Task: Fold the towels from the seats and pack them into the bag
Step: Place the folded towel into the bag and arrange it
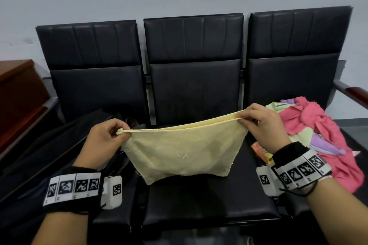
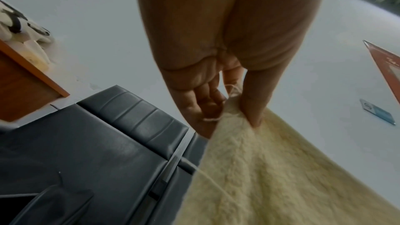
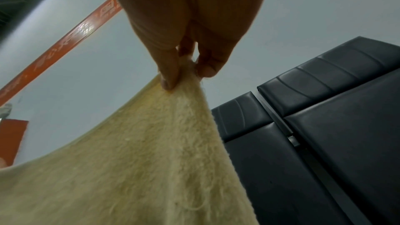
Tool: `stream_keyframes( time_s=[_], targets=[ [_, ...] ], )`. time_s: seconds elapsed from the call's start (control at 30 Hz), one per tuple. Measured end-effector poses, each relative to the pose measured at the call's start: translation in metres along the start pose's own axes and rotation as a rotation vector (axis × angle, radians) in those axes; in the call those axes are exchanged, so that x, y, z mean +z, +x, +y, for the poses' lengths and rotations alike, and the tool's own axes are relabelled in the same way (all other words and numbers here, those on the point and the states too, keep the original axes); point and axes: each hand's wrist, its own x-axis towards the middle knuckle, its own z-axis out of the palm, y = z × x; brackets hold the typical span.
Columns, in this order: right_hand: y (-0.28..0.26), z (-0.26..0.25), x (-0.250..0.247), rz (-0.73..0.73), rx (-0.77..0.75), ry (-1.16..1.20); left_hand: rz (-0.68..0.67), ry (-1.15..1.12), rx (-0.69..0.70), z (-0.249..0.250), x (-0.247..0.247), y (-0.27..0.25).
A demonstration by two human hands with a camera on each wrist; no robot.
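A pale yellow towel (image 1: 179, 151), folded double, hangs over the middle seat (image 1: 209, 201), its lower edge touching the cushion. My left hand (image 1: 119, 131) pinches its left top corner, and my right hand (image 1: 244, 119) pinches the right top corner. In the left wrist view the left hand (image 2: 233, 119) grips the yellow towel (image 2: 270, 177) between thumb and fingers. In the right wrist view the right hand (image 3: 186, 76) pinches the yellow towel (image 3: 140, 160) the same way. A dark bag (image 1: 49, 157) lies on the left seat.
A heap of pink, green and purple towels (image 1: 318, 137) fills the right seat. Three black padded backrests (image 1: 195, 40) stand against a grey wall. A wooden cabinet (image 1: 18, 93) is at the left, an armrest (image 1: 350, 91) at the right.
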Motion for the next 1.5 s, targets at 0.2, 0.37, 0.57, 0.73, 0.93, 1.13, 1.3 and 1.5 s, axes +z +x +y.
stream_keyframes(
  time_s=[0.2, 0.37, 0.57, 0.73, 0.93, 1.13, 1.3, 1.5],
  targets=[
    [0.011, 0.01, -0.001, 0.009, 0.079, -0.01, -0.008, 0.045, -0.021, -0.011, 0.002, 0.014],
    [0.036, 0.031, 0.02, -0.012, 0.263, -0.061, 0.063, 0.21, 0.014, -0.025, 0.028, 0.046],
    [0.062, 0.038, 0.017, 0.21, 0.331, 0.11, 0.294, 0.163, 0.135, -0.01, 0.039, 0.081],
    [0.042, 0.028, -0.003, 0.175, 0.361, 0.484, 0.249, 0.041, 0.175, -0.005, 0.03, 0.063],
    [-0.032, 0.035, 0.018, 0.002, 0.484, 0.613, -0.041, 0.007, 0.084, -0.043, 0.038, 0.011],
    [-0.117, 0.051, 0.05, -0.126, 0.732, 0.729, -0.282, -0.04, -0.118, -0.1, 0.063, -0.053],
    [-0.161, 0.054, 0.065, -0.192, 0.818, 0.693, -0.39, -0.051, -0.216, -0.134, 0.084, -0.098],
    [-0.172, 0.073, 0.091, -0.134, 0.957, 0.619, -0.326, -0.074, -0.315, -0.15, 0.107, -0.098]
  ],
)
